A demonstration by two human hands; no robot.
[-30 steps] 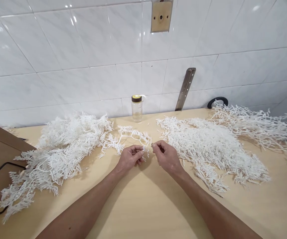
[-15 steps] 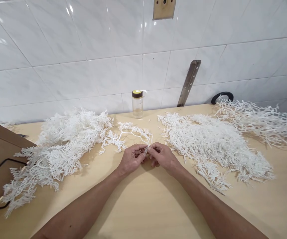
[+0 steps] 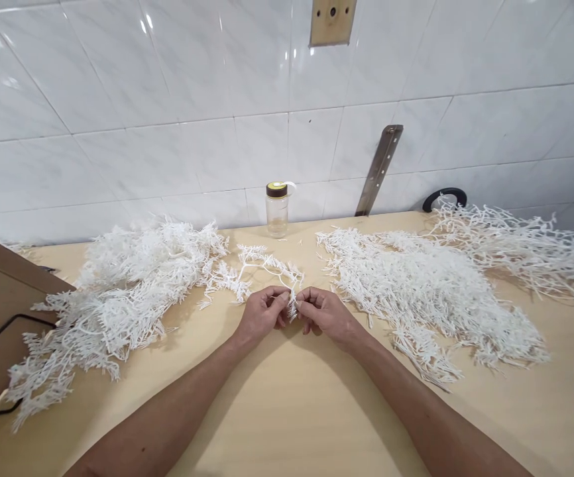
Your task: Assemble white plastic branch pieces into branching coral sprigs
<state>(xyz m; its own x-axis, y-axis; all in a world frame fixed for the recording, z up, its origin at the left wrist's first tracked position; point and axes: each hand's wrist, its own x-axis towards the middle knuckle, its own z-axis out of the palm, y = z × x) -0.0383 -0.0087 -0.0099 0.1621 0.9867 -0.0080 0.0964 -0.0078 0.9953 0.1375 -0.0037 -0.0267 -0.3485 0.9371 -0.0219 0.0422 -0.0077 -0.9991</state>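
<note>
Between my hands is the feathery end of a white artificial plant branch [image 3: 292, 306]; its bare stem [image 3: 267, 268] arcs back over the table toward the left pile. My left hand [image 3: 266, 313] is closed in a pinch on the branch from the left. From the right, my right hand [image 3: 325, 317] pinches at the same tip, thumb and forefinger together. The fingertips partly cover the tip, so any smaller piece in them cannot be made out. Bushy white artificial foliage [image 3: 132, 291] is heaped on the left, and a flatter pile of small white sprigs [image 3: 426, 285] lies on the right.
A clear bottle [image 3: 277, 215] with a dark and yellow lid stands at the back. Bare white branches [image 3: 525, 245] lie at the far right, near a black ring [image 3: 445, 197]. A metal strip [image 3: 379, 169] leans on the tiled wall. A brown box [image 3: 8, 291] borders the left.
My fingers have moved slightly apart, and more of the white branch's feathery tip shows between them. The view has shifted a little; the piles lie as before.
</note>
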